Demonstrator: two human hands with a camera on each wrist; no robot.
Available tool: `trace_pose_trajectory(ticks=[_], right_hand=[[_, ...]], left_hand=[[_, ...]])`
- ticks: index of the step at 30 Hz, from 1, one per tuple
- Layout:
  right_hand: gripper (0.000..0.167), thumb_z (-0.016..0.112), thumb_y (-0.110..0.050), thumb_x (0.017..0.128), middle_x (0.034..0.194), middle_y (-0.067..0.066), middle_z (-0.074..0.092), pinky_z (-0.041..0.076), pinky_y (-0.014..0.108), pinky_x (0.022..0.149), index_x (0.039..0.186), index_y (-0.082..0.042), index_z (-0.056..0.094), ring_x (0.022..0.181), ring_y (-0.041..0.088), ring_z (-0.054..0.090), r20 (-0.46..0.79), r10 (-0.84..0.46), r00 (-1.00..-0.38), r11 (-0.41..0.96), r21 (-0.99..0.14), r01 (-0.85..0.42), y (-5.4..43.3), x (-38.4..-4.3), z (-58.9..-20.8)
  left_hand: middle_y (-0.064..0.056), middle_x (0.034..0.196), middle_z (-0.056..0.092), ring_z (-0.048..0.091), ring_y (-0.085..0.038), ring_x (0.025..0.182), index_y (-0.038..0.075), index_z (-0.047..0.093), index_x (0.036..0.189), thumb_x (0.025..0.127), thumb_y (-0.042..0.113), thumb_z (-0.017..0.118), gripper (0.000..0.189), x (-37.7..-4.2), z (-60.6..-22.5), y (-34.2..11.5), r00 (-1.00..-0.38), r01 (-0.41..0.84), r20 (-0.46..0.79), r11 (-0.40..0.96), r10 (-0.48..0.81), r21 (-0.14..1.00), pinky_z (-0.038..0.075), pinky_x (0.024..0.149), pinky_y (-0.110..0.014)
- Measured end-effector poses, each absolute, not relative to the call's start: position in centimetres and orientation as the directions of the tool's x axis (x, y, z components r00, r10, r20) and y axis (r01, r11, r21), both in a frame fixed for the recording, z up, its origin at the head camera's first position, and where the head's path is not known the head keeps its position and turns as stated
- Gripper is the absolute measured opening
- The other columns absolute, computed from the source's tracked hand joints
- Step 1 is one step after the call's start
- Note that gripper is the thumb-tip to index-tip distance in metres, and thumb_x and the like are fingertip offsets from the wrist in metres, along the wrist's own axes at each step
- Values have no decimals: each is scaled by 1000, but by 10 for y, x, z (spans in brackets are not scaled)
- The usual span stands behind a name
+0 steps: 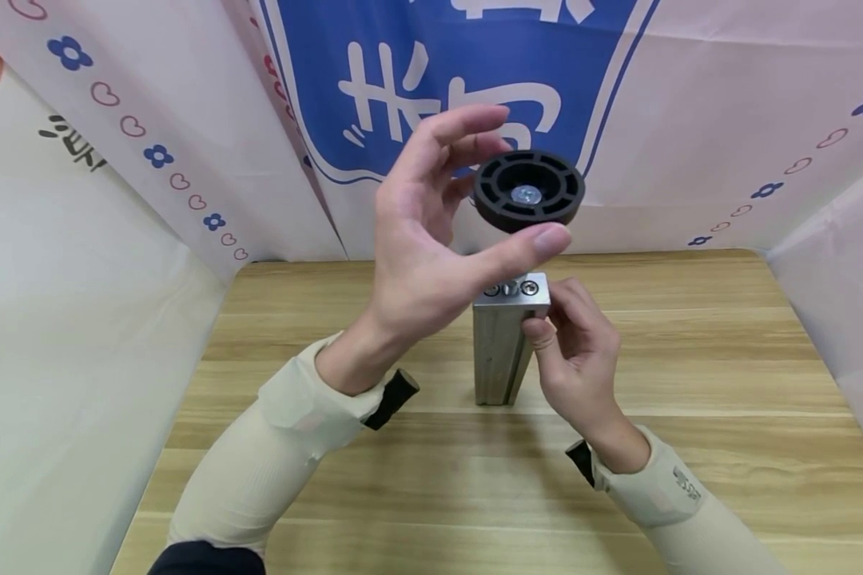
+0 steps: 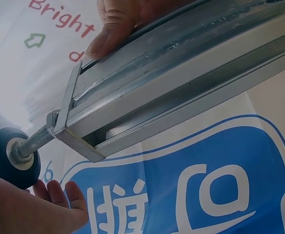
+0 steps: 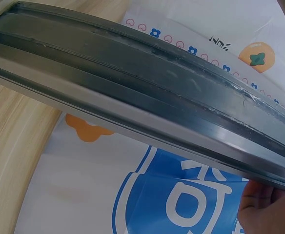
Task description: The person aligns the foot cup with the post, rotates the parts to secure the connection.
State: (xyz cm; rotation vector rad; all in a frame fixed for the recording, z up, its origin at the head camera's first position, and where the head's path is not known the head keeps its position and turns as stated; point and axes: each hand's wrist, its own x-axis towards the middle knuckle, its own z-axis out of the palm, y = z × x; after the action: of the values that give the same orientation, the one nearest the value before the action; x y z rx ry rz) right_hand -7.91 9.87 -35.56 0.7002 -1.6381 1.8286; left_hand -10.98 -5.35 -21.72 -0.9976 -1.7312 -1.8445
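An upright aluminium profile [image 1: 499,351] stands on the table, topped by a metal end plate [image 1: 512,300] with screws in it. Out of that plate rises a threaded rod [image 2: 36,139] bearing a round black levelling foot [image 1: 528,217]. My left hand [image 1: 424,247] is spread around the foot, its thumb at the near rim. In the left wrist view, several of its fingers [image 2: 57,194] stand apart from the foot. Just below the end plate, my right hand [image 1: 582,351] grips the profile, thumb on the near side and fingers behind.
The wooden table [image 1: 705,383] carries the profile near its middle. Behind it hangs a white cloth with a blue printed sign [image 1: 467,48]. White cloth walls [image 1: 65,263] close in both sides. Black wrist-worn pieces [image 1: 395,397] stick out from both sleeves.
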Motion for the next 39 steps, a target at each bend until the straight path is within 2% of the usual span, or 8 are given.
trace_pose_trajectory(ticks=[5, 12, 21, 31, 34, 39], right_hand=[[57, 70, -32, 99, 97, -5, 61, 48, 18, 74, 113, 23, 64, 86, 9, 53, 719, 82, -690, -87, -684, -724, 98, -79, -356], [57, 70, -32, 98, 96, -5, 60, 47, 18, 72, 110, 23, 64, 84, 9, 53, 720, 88, -688, -83, -683, -726, 98, -79, -356], [57, 70, -32, 98, 96, -5, 61, 48, 18, 72, 111, 23, 64, 83, 8, 53, 715, 89, -693, -74, -689, -721, 98, -79, -357], [57, 70, -33, 99, 96, -6, 61, 48, 18, 72, 111, 23, 64, 84, 8, 54, 711, 89, -697, -68, -694, -717, 98, -79, -357], [57, 70, -33, 99, 95, -6, 60, 47, 18, 71, 111, 23, 64, 83, 8, 53, 715, 90, -694, -68, -691, -720, 98, -79, -357], [56, 70, -32, 99, 94, -4, 59, 46, 18, 71, 110, 22, 65, 83, 9, 52, 721, 88, -687, -71, -684, -726, 97, -79, -357]], left_hand=[[-31, 134, 58, 61, -26, 120, -18, 49, 135, 72, -3, 82, 73, -110, -218, -54, -658, 721, 733, -133, 173, 680, 54, 104, -44], [-33, 124, 65, 66, -30, 116, -18, 48, 136, 78, 5, 76, 68, -110, -218, -56, -651, 720, 734, -152, 191, 678, 55, 96, -38], [-38, 121, 68, 71, -34, 105, -20, 46, 134, 82, 10, 68, 63, -112, -220, -56, -628, 724, 751, -200, 206, 660, 57, 95, -43], [-39, 124, 67, 70, -46, 109, -21, 45, 134, 85, 13, 62, 62, -112, -220, -56, -622, 719, 751, -218, 223, 660, 57, 98, -47], [-38, 128, 66, 69, -42, 114, -20, 45, 135, 84, 13, 64, 63, -111, -219, -56, -622, 720, 750, -214, 223, 660, 57, 97, -44], [-32, 130, 64, 64, -27, 120, -18, 48, 136, 79, 7, 74, 67, -110, -217, -56, -632, 736, 748, -146, 203, 661, 54, 99, -41]])
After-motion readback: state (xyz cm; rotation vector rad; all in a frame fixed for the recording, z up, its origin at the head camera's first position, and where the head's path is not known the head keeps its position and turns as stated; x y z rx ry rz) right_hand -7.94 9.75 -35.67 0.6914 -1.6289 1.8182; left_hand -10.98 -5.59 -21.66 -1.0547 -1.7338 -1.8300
